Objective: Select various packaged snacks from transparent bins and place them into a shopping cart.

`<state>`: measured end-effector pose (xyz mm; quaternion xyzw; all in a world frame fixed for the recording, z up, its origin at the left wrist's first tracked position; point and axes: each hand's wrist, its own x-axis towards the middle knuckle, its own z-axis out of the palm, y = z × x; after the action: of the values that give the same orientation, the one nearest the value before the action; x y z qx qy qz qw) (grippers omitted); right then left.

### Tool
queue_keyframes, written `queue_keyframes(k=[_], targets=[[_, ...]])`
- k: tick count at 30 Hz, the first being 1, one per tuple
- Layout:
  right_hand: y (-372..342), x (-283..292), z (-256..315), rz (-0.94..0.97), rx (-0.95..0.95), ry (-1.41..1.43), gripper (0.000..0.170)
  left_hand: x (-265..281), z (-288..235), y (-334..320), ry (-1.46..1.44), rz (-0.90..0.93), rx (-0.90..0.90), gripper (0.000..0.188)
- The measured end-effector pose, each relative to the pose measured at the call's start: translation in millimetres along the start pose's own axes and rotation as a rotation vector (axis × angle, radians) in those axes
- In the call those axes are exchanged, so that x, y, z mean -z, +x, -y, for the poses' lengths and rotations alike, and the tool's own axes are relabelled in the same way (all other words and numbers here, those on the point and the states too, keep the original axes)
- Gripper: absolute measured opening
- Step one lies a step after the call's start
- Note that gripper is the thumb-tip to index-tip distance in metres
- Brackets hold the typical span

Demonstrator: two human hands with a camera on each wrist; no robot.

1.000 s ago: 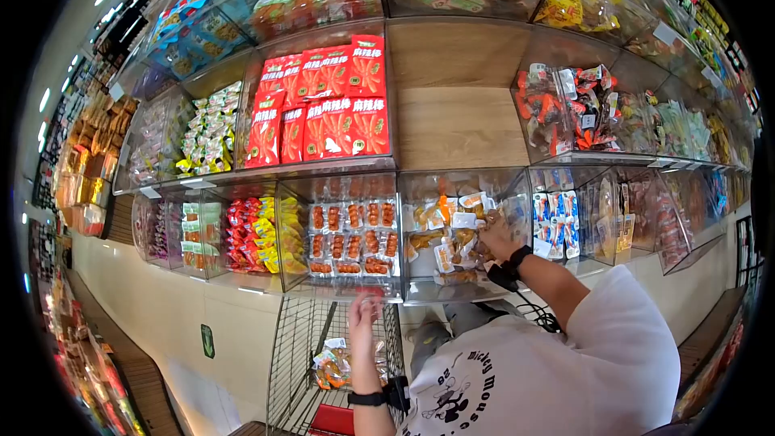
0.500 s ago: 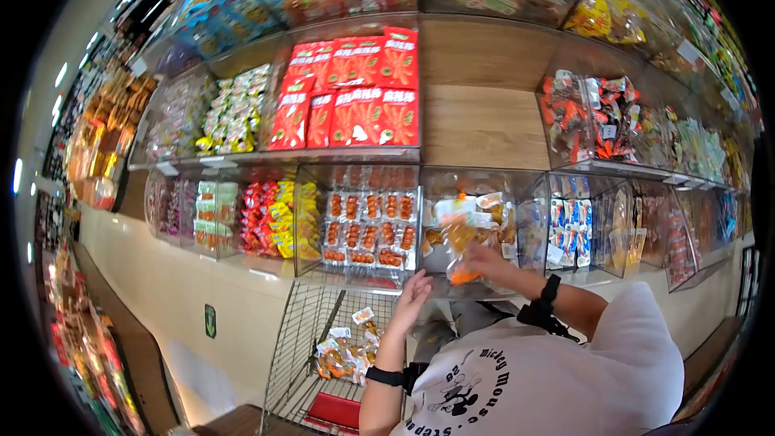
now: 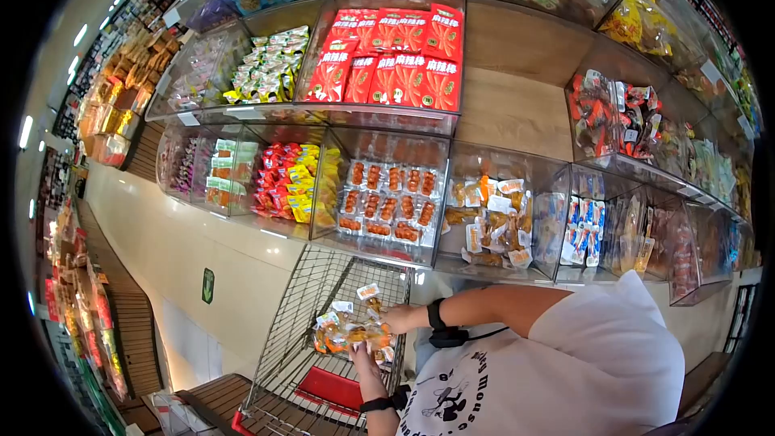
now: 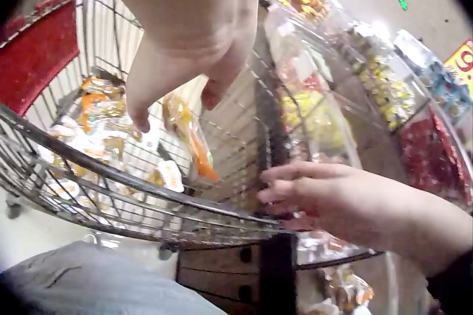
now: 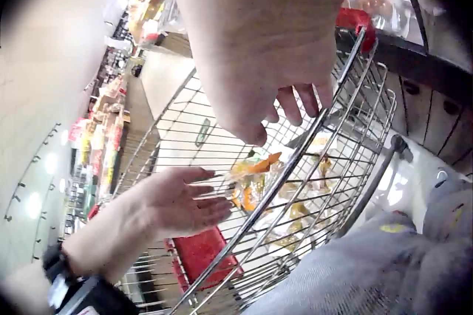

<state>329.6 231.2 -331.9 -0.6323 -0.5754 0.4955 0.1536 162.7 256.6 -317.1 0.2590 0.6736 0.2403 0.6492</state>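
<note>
Both bare hands are over the wire shopping cart (image 3: 278,331). My left hand (image 5: 174,200) has its fingers spread and straight in the right wrist view. My right hand (image 5: 262,71) comes in from above, fingers loosely bent and thumb apart, with nothing showing between them. Just below its fingertips is a clear snack packet (image 4: 191,138) with brown contents and an orange end. In the head view a blurred packet (image 3: 361,333) overlaps the space between the hands. Several similar packets (image 4: 107,119) with white labels lie in the cart.
A red panel (image 3: 331,389) lies in the cart. Beyond the cart stand clear bins: one of matching packets (image 3: 496,230), one of reddish snack packs (image 3: 391,198). Red bags (image 3: 395,56) fill a bin above. A wooden-slat display (image 3: 133,315) stands at the left.
My right hand has carried a packet from the bin down to the cart and let go of it. My left hand has lowered from the bins' front edge into the cart. The head view has shifted.
</note>
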Motion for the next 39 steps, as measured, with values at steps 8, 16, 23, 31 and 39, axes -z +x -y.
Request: queue_keyframes(k=[8,16,23,31,39], targets=[[-131,122,-24,-0.471,0.146,0.606,0.016,-54,-49,-38,0.286,0.388,-0.191,0.03],[-150,106,-212,-0.258,-0.348,0.026,0.048,-196,-69,-72,0.555,0.893,-0.578,0.025],[-153,92,-208,-0.153,-0.521,0.282,0.076,-286,-28,-81,1.085,0.892,-1.097,0.035],[-184,159,-137,0.189,-0.064,0.357,0.052,-275,-33,-98,1.362,1.171,-1.303,0.051],[-162,187,-49,0.156,-0.062,0.91,0.04,-186,-97,-105,0.969,0.892,-0.929,0.029]])
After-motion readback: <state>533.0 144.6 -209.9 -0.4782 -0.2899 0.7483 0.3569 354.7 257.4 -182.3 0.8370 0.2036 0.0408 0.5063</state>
